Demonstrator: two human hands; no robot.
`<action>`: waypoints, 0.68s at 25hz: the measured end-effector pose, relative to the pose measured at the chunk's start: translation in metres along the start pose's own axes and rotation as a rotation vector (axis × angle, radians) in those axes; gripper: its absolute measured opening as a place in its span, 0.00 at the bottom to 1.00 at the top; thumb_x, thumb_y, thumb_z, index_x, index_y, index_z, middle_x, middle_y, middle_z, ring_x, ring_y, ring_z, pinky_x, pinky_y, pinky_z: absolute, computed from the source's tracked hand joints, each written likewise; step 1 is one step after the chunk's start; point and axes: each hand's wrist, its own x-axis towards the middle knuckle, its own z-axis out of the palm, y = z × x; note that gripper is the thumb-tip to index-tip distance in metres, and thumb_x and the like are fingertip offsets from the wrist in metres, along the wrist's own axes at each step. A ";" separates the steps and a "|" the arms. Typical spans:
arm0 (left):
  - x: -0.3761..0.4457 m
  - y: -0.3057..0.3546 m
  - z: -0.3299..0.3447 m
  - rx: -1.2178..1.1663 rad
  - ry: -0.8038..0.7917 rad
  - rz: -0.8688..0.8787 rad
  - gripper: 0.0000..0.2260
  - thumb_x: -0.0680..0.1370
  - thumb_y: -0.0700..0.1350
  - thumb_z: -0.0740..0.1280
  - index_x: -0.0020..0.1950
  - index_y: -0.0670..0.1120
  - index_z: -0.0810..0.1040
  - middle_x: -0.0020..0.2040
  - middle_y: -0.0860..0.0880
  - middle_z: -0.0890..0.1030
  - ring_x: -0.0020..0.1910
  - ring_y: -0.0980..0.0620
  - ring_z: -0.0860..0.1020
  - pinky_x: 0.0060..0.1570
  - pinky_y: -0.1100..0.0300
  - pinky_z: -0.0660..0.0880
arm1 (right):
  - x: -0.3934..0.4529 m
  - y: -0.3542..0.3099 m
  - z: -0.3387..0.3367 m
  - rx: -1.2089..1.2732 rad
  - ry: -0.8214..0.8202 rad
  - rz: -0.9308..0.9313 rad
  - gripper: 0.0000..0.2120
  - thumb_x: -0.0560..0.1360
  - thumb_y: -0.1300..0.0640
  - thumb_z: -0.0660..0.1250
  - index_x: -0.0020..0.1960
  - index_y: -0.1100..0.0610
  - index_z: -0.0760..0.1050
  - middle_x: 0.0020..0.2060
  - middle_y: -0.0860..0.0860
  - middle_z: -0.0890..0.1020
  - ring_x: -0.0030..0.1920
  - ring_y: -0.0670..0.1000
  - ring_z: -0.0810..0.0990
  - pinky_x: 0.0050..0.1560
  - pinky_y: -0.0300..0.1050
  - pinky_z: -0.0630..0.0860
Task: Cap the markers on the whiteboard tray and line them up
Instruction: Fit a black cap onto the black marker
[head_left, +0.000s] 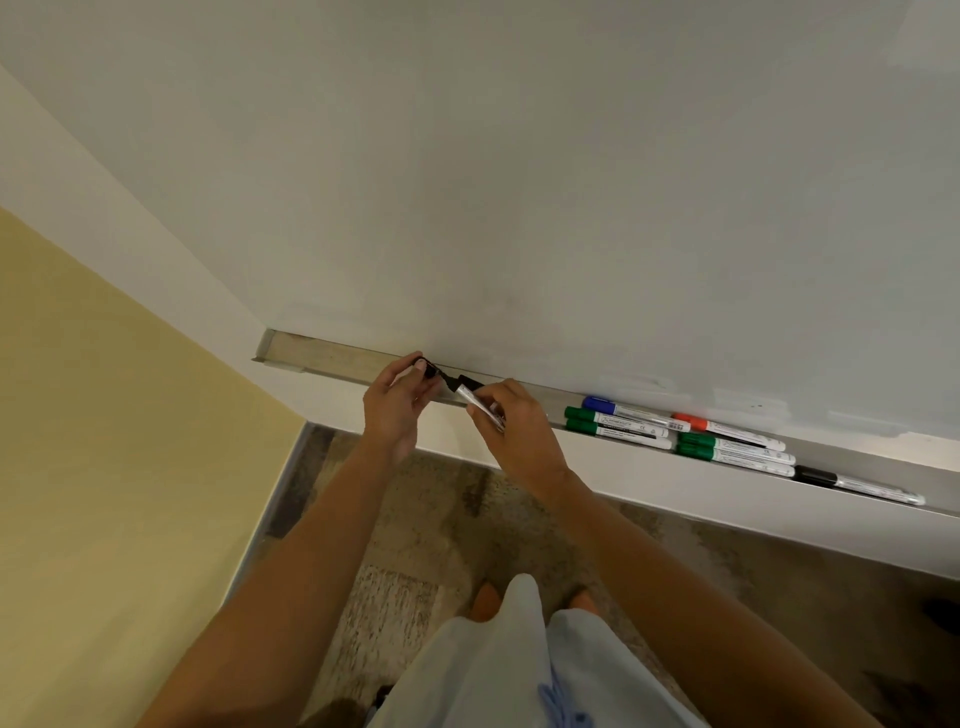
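We are at the capping step: the left hand (396, 402) pinches a black cap (429, 370) between thumb and fingertips, and the right hand (519, 434) grips the barrel of a black marker (470, 397), its fingers curled round the white body so that only the dark tip end shows, pointing toward ten o'clock at the cap. Cap and tip stand just apart, nearly in line; whether they already touch we cannot tell, since the gap is small and dark. Both hands work just above the tray (332, 358), near its left end, which lies bare at ten o'clock from the hands. We judge that the next move calls for bringing the cap's mouth squarely over the tip and pressing the two together along the barrel's axis until the cap seats; a tilted approach would likely smear ink on the cap's rim or on the fingers. The capped marker must then be laid in the tray with the others. These lie at three o'clock from the right hand: a blue marker (636, 413) at the back, two green markers (618, 428) in front of it, then a red marker (730, 430), two more greens (735, 457) and, farthest right, a second black one (860, 486). All appear capped and lie roughly along the tray, but staggered and overlapping, so the lining-up looks largely undone.
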 end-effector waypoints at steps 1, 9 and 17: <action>-0.003 -0.003 0.003 -0.044 -0.006 -0.026 0.08 0.77 0.35 0.67 0.56 0.41 0.79 0.49 0.41 0.82 0.46 0.47 0.84 0.47 0.58 0.81 | -0.002 0.000 -0.001 0.000 0.008 -0.003 0.10 0.78 0.53 0.65 0.57 0.55 0.78 0.49 0.49 0.77 0.43 0.46 0.76 0.43 0.38 0.77; -0.026 -0.016 0.024 -0.005 -0.101 -0.044 0.08 0.78 0.35 0.67 0.55 0.41 0.79 0.49 0.40 0.83 0.47 0.44 0.84 0.49 0.54 0.82 | -0.011 0.001 -0.016 0.008 0.050 0.027 0.10 0.78 0.56 0.66 0.56 0.58 0.78 0.49 0.52 0.78 0.42 0.46 0.76 0.44 0.36 0.74; -0.029 -0.014 0.027 0.001 0.010 0.024 0.08 0.77 0.37 0.69 0.54 0.37 0.81 0.46 0.44 0.83 0.45 0.50 0.83 0.45 0.62 0.80 | -0.015 -0.015 -0.009 0.033 0.115 0.063 0.12 0.79 0.58 0.65 0.59 0.61 0.79 0.49 0.56 0.79 0.41 0.49 0.76 0.44 0.35 0.71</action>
